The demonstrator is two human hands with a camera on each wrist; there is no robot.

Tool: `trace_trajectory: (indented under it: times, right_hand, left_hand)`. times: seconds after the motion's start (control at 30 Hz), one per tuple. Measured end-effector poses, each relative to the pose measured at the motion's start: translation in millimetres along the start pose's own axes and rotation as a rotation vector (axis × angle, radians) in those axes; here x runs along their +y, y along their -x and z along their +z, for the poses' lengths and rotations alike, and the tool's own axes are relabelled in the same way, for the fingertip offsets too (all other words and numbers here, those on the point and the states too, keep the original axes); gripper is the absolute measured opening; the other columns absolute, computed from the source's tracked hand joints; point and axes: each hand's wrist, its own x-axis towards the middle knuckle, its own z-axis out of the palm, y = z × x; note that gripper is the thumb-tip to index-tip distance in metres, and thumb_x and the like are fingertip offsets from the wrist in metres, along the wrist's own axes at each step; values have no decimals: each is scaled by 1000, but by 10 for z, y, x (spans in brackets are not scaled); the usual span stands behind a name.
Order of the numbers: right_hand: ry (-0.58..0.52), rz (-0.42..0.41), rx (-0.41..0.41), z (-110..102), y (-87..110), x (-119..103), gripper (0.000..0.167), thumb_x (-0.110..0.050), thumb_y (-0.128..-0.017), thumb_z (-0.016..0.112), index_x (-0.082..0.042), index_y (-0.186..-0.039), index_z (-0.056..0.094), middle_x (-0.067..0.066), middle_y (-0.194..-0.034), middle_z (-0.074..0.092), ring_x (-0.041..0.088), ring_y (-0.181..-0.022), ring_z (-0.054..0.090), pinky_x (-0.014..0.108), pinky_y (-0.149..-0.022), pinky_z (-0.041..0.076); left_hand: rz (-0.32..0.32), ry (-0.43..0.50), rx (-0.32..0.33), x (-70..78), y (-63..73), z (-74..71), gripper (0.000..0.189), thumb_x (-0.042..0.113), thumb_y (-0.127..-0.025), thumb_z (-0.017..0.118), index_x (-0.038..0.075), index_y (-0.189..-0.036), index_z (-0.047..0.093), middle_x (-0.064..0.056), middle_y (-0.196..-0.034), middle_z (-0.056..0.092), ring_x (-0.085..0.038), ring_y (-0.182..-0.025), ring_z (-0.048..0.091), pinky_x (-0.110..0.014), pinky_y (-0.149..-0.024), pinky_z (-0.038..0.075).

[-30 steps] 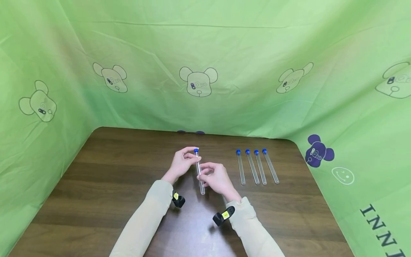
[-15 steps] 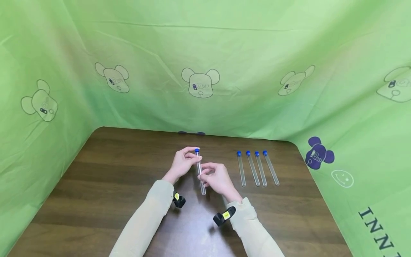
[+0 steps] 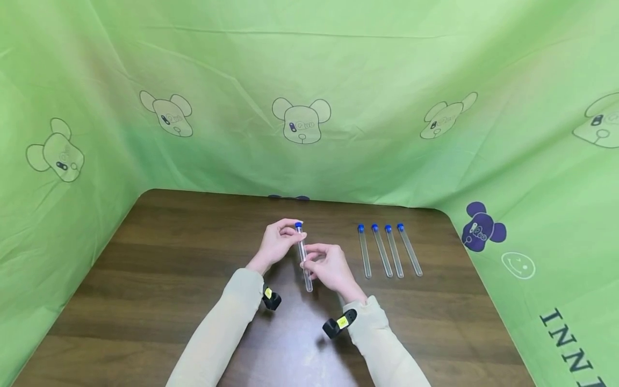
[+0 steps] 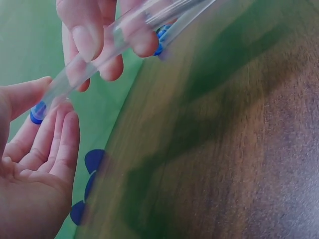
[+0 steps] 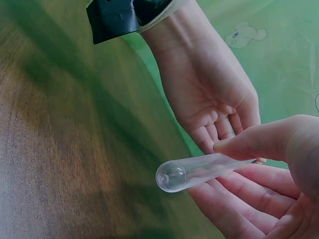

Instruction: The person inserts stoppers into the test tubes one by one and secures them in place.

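Note:
A clear test tube (image 3: 302,250) with a blue cap is held over the table between both hands, its rounded end pointing toward the person. My left hand (image 3: 275,244) pinches it close to the cap, thumb on one side and fingers on the other. Lower along the tube, my right hand (image 3: 331,267) grips it between thumb and fingers. In the left wrist view the blue cap (image 4: 37,113) sits on the end by the left fingers. The right wrist view shows the bare rounded end (image 5: 171,176) sticking out past the right hand.
Several more capped test tubes (image 3: 380,251) lie side by side on the wooden table (image 3: 159,301), right of the hands, caps toward the far edge. A green printed cloth (image 3: 300,64) encloses the back and sides. Each wrist wears a black camera (image 3: 331,328).

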Motion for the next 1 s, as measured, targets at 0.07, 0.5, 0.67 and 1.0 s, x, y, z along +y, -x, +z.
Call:
trace_trajectory:
  times: [0.07,0.5,0.67,1.0]
  right_hand:
    - [-9,-7,-3,2,-1,5,33,9,-82,74,10,-115,70,13,-82,71,25,-59,68,41,-55,60]
    - [-18,14,-8,-4,-26,26,31,10,-83,71,9,-114,71,11,-80,71,22,-60,69,38,-55,60]
    - [-9,22,-3,-51,-28,49,31,9,-83,72,8,-114,70,12,-81,71,21,-57,67,41,-56,60]
    - [19,30,18,-142,-27,42,33,8,-81,72,6,-114,71,11,-81,72,27,-63,70,39,-58,60]
  left_hand:
    - [4,6,11,-5,5,7,40,3,-86,80,-7,-122,66,-2,-80,71,-11,-75,68,-24,-73,54]
    - [28,1,39,-27,-10,38,33,4,-86,81,-4,-116,70,-6,-81,71,-11,-73,67,-23,-70,55]
    - [61,-43,45,-53,-12,91,35,4,-86,81,-6,-117,68,-9,-83,71,-14,-75,67,-25,-72,55]
    - [97,-150,73,-24,-9,181,38,10,-87,82,-3,-120,69,-4,-84,71,-19,-79,70,-32,-75,58]
